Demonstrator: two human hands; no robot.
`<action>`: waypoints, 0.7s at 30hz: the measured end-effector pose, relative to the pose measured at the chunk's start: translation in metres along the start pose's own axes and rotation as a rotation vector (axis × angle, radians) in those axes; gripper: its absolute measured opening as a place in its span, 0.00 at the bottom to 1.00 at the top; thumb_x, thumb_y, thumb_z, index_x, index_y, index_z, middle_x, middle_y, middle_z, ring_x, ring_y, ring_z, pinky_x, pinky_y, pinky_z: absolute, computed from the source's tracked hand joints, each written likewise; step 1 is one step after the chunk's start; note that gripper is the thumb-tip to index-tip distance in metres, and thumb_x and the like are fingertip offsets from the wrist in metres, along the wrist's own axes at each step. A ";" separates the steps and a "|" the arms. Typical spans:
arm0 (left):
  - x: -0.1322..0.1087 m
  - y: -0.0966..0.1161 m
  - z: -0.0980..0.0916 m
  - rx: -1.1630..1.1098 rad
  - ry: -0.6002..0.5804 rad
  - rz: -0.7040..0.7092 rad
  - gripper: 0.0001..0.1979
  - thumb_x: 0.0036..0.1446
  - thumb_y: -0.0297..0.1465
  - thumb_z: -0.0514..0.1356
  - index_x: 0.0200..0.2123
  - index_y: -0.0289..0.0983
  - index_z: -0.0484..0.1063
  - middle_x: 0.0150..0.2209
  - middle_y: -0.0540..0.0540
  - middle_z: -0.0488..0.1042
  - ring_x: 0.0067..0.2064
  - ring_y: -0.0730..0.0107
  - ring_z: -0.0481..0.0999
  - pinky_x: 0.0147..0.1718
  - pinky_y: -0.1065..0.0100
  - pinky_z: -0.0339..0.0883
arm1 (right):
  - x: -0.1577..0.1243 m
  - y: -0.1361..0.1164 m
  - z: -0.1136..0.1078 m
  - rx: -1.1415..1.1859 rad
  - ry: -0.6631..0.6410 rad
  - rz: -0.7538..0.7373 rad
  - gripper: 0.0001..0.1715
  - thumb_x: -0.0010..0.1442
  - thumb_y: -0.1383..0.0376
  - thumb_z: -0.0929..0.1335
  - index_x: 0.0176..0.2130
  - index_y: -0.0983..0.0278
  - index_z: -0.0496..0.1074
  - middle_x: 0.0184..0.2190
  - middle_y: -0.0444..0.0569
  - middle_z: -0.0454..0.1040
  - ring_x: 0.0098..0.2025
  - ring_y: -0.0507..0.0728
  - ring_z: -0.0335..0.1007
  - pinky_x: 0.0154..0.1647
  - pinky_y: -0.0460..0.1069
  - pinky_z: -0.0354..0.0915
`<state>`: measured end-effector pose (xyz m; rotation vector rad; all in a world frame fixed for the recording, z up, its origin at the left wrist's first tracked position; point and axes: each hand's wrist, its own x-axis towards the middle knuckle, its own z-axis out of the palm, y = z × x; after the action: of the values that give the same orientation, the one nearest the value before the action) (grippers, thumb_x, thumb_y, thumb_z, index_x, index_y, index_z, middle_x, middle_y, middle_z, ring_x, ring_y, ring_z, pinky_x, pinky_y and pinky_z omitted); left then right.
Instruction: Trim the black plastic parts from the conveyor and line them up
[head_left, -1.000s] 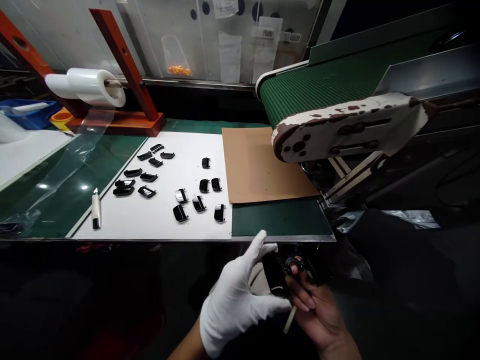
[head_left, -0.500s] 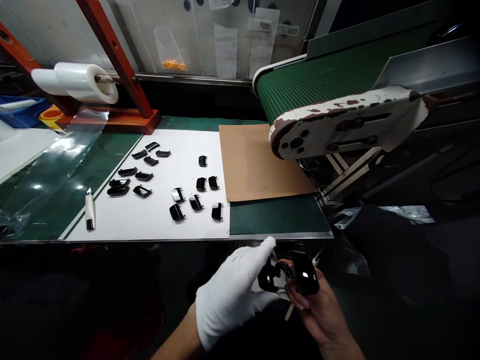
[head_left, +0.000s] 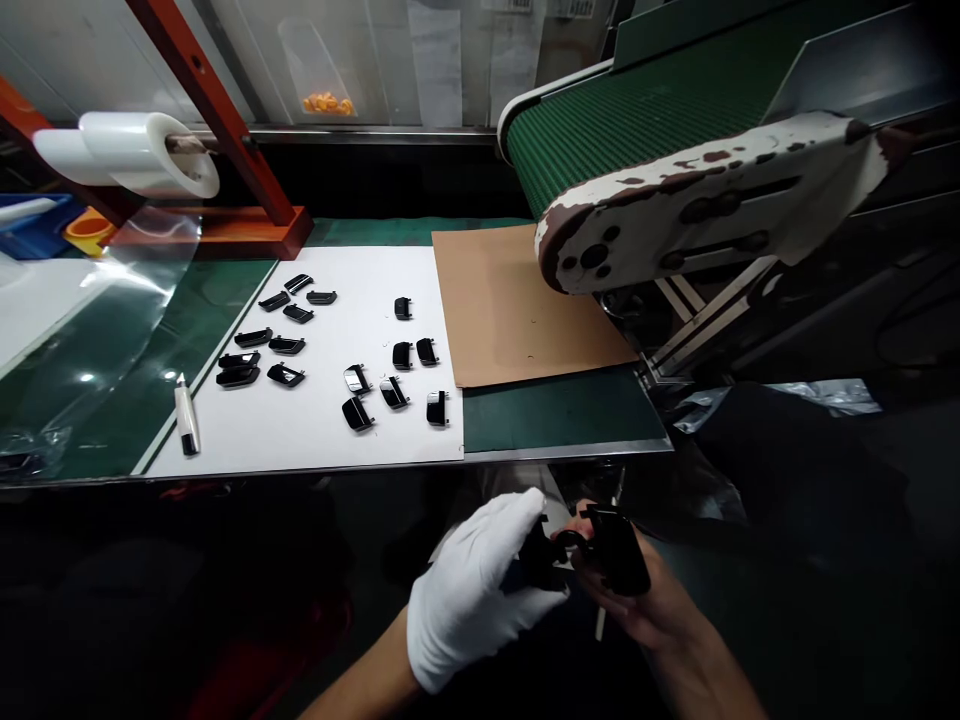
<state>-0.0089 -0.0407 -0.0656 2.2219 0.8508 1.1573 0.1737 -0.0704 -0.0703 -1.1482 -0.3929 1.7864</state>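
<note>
My left hand [head_left: 472, 585], in a white glove, is closed on one end of a glossy black plastic part [head_left: 622, 550]. The bare fingers of my right hand [head_left: 667, 610] grip the part's other, wider end. A dark curved piece seems to join both ends. Below my right fingers sticks out a thin pale rod [head_left: 600, 624]; most of it is hidden. Both hands are in front of the bench edge. On a white sheet [head_left: 322, 430] lie several small black plastic pieces [head_left: 358, 413], in a left and a right group.
A white-handled tool [head_left: 186, 418] lies left of the pieces. Brown cardboard [head_left: 517, 320] covers the bench's right part, under the end of a green conveyor belt [head_left: 600, 140]. Clear film runs from a roll [head_left: 146, 155] on an orange frame [head_left: 225, 110].
The camera view has shifted slightly. Both hands keep their hold on the black part, whose wide end has tilted and lost its bright reflection.
</note>
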 end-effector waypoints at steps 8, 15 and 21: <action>-0.018 -0.017 0.023 -0.035 0.090 0.010 0.34 0.53 0.33 0.66 0.60 0.36 0.58 0.49 0.36 0.74 0.51 0.55 0.75 0.50 0.56 0.72 | 0.024 0.006 -0.015 0.068 -0.154 0.085 0.13 0.43 0.63 0.74 0.23 0.65 0.67 0.22 0.43 0.72 0.11 0.41 0.47 0.08 0.38 0.41; -0.030 -0.028 0.052 -0.144 0.182 0.020 0.34 0.52 0.32 0.66 0.60 0.38 0.58 0.49 0.37 0.74 0.52 0.53 0.74 0.49 0.55 0.73 | 0.044 0.022 -0.031 0.106 -0.267 0.142 0.20 0.40 0.60 0.77 0.21 0.65 0.65 0.20 0.41 0.73 0.08 0.40 0.41 0.05 0.39 0.36; -0.029 -0.021 0.054 -0.290 0.213 -0.019 0.38 0.52 0.43 0.65 0.62 0.39 0.55 0.52 0.36 0.72 0.53 0.51 0.73 0.51 0.53 0.70 | 0.044 0.046 -0.019 0.091 -0.122 0.022 0.21 0.51 0.54 0.73 0.23 0.66 0.65 0.15 0.35 0.65 0.09 0.41 0.44 0.06 0.39 0.41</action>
<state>0.0174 -0.0541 -0.1231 1.8777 0.7304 1.4287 0.1601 -0.0608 -0.1343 -0.9863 -0.3680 1.8796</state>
